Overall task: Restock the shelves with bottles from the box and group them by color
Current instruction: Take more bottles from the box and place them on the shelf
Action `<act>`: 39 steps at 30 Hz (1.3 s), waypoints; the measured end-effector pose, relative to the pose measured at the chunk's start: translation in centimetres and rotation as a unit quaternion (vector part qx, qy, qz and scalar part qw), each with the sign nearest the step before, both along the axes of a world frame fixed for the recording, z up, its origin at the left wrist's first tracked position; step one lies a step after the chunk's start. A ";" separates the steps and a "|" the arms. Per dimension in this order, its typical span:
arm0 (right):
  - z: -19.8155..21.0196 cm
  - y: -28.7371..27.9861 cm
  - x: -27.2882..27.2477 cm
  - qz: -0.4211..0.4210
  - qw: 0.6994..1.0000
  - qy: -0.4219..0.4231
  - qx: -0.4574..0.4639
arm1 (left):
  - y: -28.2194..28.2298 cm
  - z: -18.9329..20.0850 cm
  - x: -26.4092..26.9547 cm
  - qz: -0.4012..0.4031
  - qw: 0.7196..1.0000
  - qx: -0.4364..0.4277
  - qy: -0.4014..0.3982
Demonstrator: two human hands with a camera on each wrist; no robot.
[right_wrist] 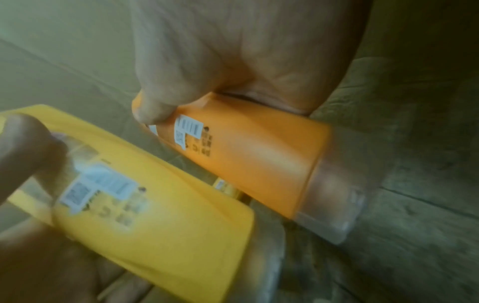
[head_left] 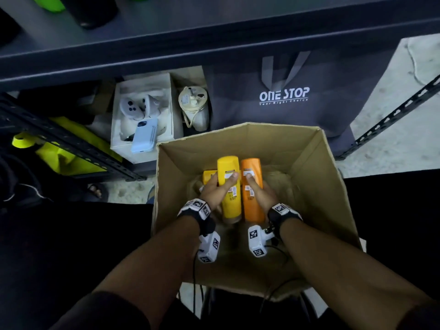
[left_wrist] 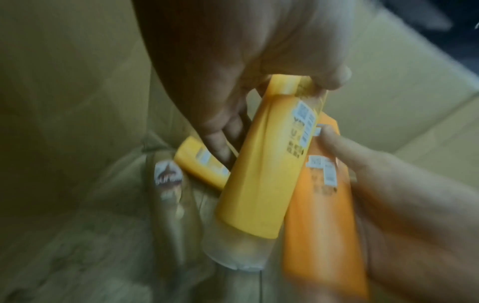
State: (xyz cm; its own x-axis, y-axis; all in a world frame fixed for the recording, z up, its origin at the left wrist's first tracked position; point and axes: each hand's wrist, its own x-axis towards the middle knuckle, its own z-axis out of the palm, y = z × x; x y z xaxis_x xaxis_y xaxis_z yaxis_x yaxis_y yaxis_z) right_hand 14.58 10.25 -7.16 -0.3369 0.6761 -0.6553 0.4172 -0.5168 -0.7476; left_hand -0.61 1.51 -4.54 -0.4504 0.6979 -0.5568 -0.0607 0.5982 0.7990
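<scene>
Cardboard box (head_left: 316, 186), open-topped, on the floor in front of a dark shelf (head_left: 214, 41). Inside it, 2 bottles raised side by side, touching along their lengths, clear caps toward the person. Left hand (head_left: 215, 191) wrapped around the yellow bottle (head_left: 229, 186), thumb across the labelled face, fingers curled behind it. Right hand (head_left: 260, 194) wrapped around the orange bottle (head_left: 252, 194), thumb pressed on a white sticker near the upper end. Second yellow bottle (head_left: 208, 176) lower in the box toward its left wall, partly hidden behind the left hand. Beside it on the box floor, a pale, cardboard-coloured bottle (left_wrist: 168, 184) with a white emblem, blurred. White barcode stickers on both held bottles, print unreadable.

Outside the box, beyond its far-left corner: white open carton (head_left: 142, 115) holding white gear and a light blue phone (head_left: 144, 135); cream-coloured round container (head_left: 194, 108) just right of it. Grey bag (head_left: 285, 96) printed "ONE STOP" behind the far wall of the box. Lime-green items (head_left: 71, 153) under a perforated black rail (head_left: 71, 139) at far left. On the shelf top, green and black objects, cut off at the upper edge.
</scene>
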 end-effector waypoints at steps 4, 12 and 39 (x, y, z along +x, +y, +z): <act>1.8 -0.3 -0.6 0.002 0.999 0.015 0.037 | 0.4 2.5 -1.1 0.032 0.999 0.027 -0.008; 6.3 0.7 -0.6 -0.066 0.990 0.049 0.119 | 1.2 7.4 -1.8 0.035 0.995 0.094 -0.017; 25.4 5.5 -0.9 -0.109 0.912 0.204 0.340 | 7.2 24.9 0.3 0.088 0.932 0.351 -0.005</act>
